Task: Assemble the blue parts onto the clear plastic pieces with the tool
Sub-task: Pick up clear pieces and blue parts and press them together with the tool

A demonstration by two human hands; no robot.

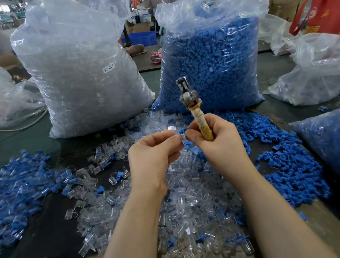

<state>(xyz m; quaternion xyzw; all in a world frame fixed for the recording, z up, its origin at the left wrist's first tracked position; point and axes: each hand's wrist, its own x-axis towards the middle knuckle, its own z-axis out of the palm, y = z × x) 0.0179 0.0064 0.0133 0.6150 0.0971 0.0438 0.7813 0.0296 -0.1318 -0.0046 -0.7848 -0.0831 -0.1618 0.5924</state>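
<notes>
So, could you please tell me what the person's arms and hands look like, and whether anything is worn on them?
Both forearms are bare up to the frame's lower edge: no sleeves show. The left hand and right hand wear no gloves, and no rings, watch or wristband are visible. The nails that show look short.

One tool (193, 111) is held upright, above the fingers (190, 135) of the right hand. Behind the fingers stand two full bags: one of clear pieces (84, 75) and one of blue parts (210, 65). Below and beside the fingers, loose clear pieces (190, 198) and loose blue parts (290, 171) are too many to count.
</notes>
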